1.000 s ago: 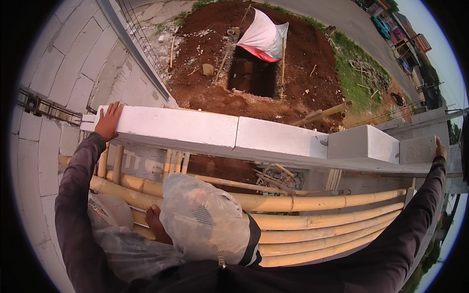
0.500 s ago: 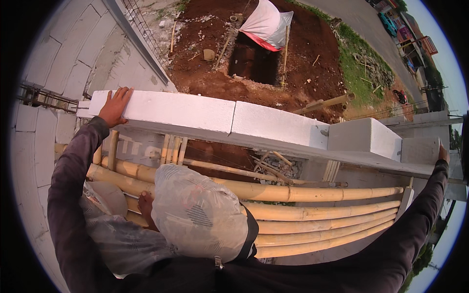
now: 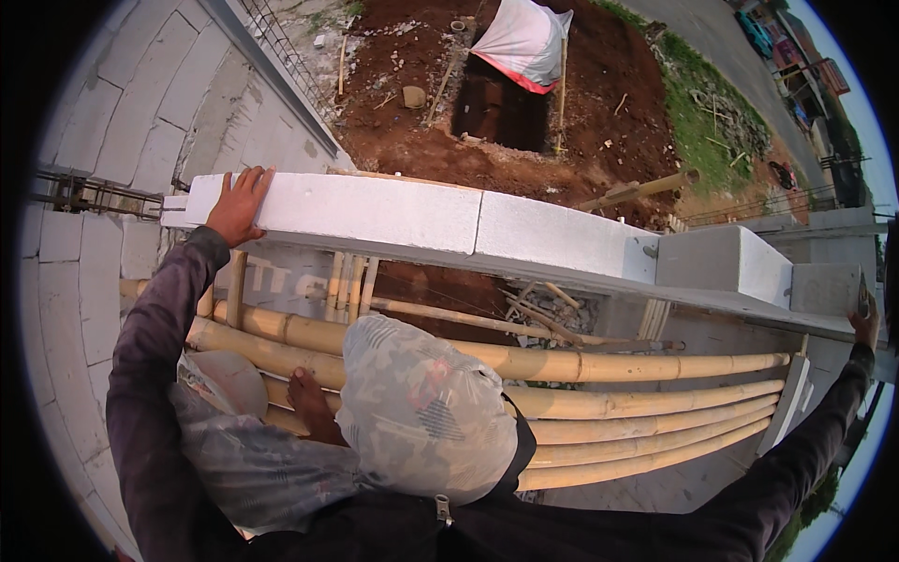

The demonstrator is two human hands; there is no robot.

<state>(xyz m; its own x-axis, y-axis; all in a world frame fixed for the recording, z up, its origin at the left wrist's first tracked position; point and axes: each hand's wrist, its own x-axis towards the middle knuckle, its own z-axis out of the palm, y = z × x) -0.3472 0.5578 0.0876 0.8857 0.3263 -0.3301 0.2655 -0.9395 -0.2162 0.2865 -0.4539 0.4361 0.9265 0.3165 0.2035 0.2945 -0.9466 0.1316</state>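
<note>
My left hand (image 3: 242,208) lies near the left end of a long white lightweight concrete block (image 3: 365,214). Its fingers stretch over the block's top, and the thumb is against the near face. A second white block (image 3: 562,234) continues the row, with a thin joint between the two. Far to the right, my right hand (image 3: 864,321) touches the end of a pale block (image 3: 824,288), its visible fingers extended along that end; part of the hand is hard to make out at the rim. Between these stands a thicker block (image 3: 721,264).
Bamboo poles (image 3: 646,363) form a platform below me, where my bare foot (image 3: 311,405) rests. A block wall (image 3: 56,309) rises at left. Beyond the row are red soil, a dark pit (image 3: 501,108) and a white-and-red sheet (image 3: 524,42). Rubble (image 3: 571,314) lies lower down.
The view has turned slightly, so the scene sits farther right. My left hand has slid a little rightward along the block. My right hand sits lower against the block end and shows more.
</note>
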